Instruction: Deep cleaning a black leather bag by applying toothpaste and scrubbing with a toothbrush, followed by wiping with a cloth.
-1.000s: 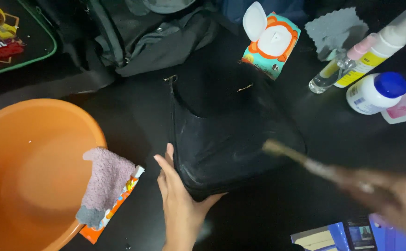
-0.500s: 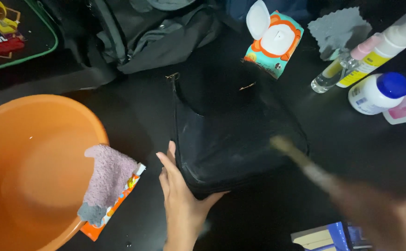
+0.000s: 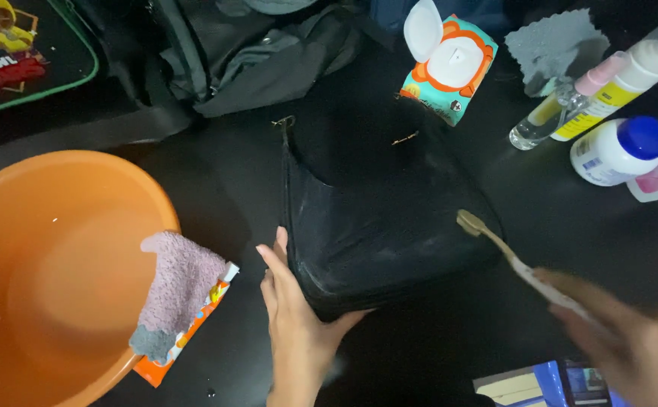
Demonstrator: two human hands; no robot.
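The black bag (image 3: 378, 218) lies in the middle of the dark table (image 3: 231, 181). My left hand (image 3: 295, 316) cups its near left corner, fingers spread. My right hand (image 3: 630, 339) grips a toothbrush (image 3: 495, 245), bristles touching the bag's right edge. An orange basin (image 3: 50, 264) sits far left with a cloth (image 3: 174, 290) on its rim.

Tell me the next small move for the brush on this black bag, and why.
Probably draw the toothbrush leftward across the black bag in a short stroke. Its head rests at the bag's right edge, the right hand grips the handle, and the left hand braces the bag's lower left corner. Pale scuffs seem to show across the lower face, though the light is dim.
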